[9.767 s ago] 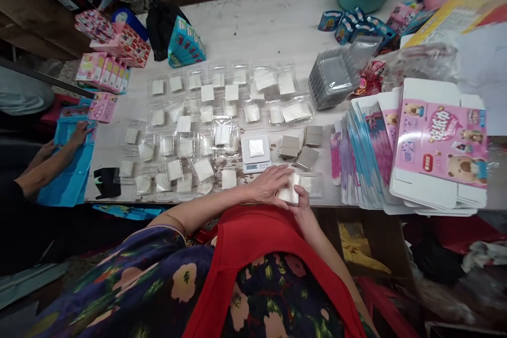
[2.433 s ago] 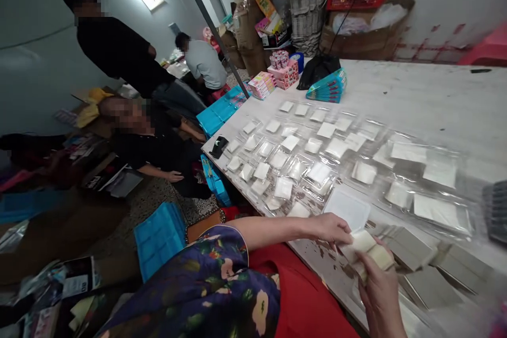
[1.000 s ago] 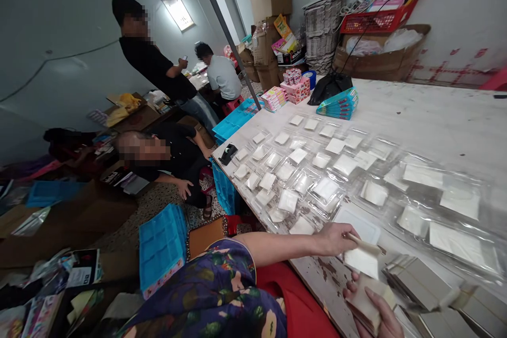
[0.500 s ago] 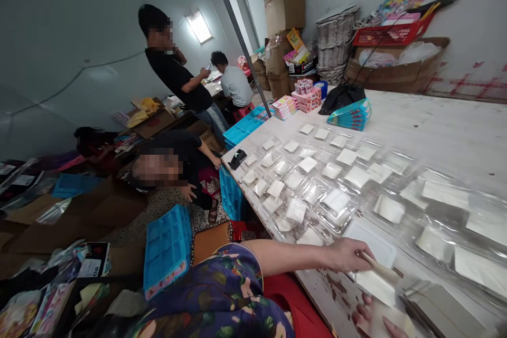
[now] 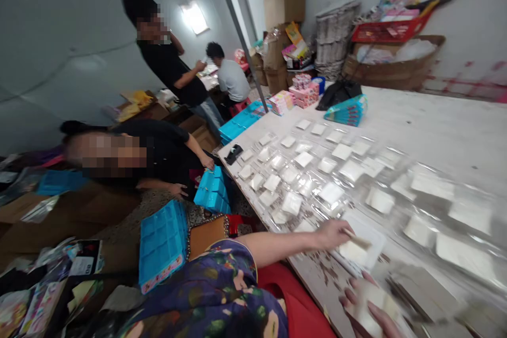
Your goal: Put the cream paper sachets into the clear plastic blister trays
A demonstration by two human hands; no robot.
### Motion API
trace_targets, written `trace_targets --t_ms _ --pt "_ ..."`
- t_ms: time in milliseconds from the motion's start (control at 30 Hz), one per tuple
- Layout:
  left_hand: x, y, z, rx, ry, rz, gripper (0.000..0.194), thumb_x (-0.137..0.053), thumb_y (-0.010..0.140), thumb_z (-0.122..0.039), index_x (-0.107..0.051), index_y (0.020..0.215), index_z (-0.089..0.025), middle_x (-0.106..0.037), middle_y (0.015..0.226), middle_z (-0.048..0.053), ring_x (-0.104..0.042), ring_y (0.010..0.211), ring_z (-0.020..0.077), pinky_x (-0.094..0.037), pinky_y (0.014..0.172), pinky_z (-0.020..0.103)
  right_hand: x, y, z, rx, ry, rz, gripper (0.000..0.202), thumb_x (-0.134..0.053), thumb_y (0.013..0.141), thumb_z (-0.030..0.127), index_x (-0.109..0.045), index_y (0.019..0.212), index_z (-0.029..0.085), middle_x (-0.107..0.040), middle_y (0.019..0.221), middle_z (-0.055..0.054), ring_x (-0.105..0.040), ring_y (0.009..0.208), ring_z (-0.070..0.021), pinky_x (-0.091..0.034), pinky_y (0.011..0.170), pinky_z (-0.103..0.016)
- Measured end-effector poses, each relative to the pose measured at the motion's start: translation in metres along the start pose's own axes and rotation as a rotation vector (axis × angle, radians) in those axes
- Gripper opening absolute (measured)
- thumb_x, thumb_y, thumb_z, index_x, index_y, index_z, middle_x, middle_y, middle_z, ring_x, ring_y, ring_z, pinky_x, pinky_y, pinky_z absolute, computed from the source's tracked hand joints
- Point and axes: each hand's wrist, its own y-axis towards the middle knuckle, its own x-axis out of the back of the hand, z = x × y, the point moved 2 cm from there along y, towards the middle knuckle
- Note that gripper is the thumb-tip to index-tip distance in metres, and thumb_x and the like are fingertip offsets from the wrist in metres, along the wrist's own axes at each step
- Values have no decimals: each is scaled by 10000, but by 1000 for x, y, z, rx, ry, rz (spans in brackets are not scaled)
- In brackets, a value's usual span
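Observation:
My left hand (image 5: 336, 233) pinches a thin pale flat piece (image 5: 357, 240), seen nearly edge-on, above a white shallow tray (image 5: 374, 232). A cream square sheet (image 5: 352, 254) lies in that tray. At the lower right, my right hand (image 5: 370, 306) is wrapped round a stack of cream square sheets (image 5: 372, 303), slightly blurred. Beside it lies a grey-beige flat block (image 5: 425, 290). Clear plastic trays (image 5: 332, 198) with cream squares in them spread in rows over the white table (image 5: 435, 127).
A co-worker (image 5: 158, 153) bends at the table's left edge, one hand on a blue compartment tray (image 5: 214, 190). More blue trays (image 5: 162, 237) stand by my left arm. A tape dispenser (image 5: 233, 154), pink boxes (image 5: 304, 95) and a black bag (image 5: 339, 94) sit at the far side.
My left hand has moved up and left with the flat piece, over the white tray. The co-worker has leaned further out and pulled the blue tray away from the table edge.

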Motion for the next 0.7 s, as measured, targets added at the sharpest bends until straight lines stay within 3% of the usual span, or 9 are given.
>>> trace_targets --t_ms 100,167,300,400,567,700 --pt "22 7 -2 -34 -7 -132 211 -525 765 -125 -659 927 -145 -619 822 -18 -538 803 101 -439 763 208 -11 -14 -3 22 24 19 559 -751 537 304 -573 1065 258 -697 851 5 -671 686 -204 -547 626 -327" --pt "37 18 4 21 -40 -207 224 -513 749 -110 -644 930 -127 -598 759 -21 -524 723 94 -434 692 197 -15 -16 -6 43 107 78 523 -730 558 258 -577 1057 259 -677 807 25 -632 631 -166 -527 610 -298" --pt "48 46 17 35 -57 -179 221 -519 740 -161 -626 932 -135 -540 666 -41 -470 611 82 -384 568 177 -6 -13 -16 79 281 119 473 -707 599 230 -574 1051 272 -630 794 45 -561 582 -122 -488 565 -256" --pt "32 56 17 -11 -13 -74 187 -542 728 -171 -622 892 -134 -525 666 -43 -465 622 81 -366 562 172 7 -13 -27 94 353 103 487 -706 601 224 -563 1063 275 -611 812 44 -551 607 -120 -492 589 -259" --pt "-14 64 5 -14 73 140 184 -555 758 -157 -607 933 -134 -599 804 -1 -524 697 100 -396 600 189 22 -13 -37 89 422 76 500 -704 612 192 -550 1081 273 -603 843 35 -550 642 -118 -492 604 -251" --pt "-35 74 -3 29 273 179 181 -549 799 -152 -604 971 -149 -630 881 29 -546 721 123 -422 656 227 26 -15 -37 95 458 61 499 -698 609 178 -550 1076 277 -603 833 36 -554 633 -114 -496 588 -247"
